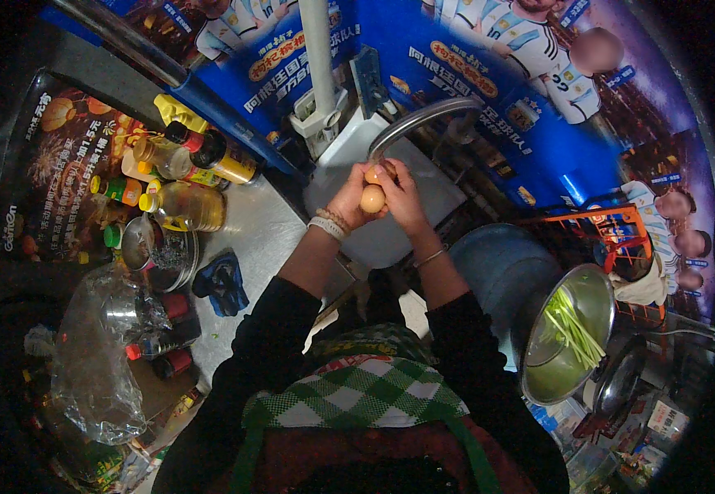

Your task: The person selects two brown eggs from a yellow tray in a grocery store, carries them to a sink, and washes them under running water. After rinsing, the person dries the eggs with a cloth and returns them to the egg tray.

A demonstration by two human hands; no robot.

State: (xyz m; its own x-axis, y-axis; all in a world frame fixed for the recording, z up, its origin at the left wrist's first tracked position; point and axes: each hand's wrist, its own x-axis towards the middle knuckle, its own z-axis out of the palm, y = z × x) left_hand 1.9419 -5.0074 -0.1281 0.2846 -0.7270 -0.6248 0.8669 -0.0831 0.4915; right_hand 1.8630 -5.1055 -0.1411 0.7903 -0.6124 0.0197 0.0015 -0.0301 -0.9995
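Under the end of a curved metal tap (416,117), both hands are together over a white sink basin (377,244). A light brown egg (372,199) rests in my left hand (346,200), partly wrapped by its fingers. Just above it a second brown egg (378,175) is gripped by the fingers of my right hand (403,196), which partly cover it. Whether water runs from the tap I cannot tell. The palms are mostly hidden.
Left, a steel counter (252,228) carries an oil bottle (187,207), sauce bottles (234,163), a blue cloth (221,284) and a clear plastic bag (95,364). Right are a blue bucket (499,265), a steel bowl (601,296) with green stalks (570,324), and an orange basket (632,216).
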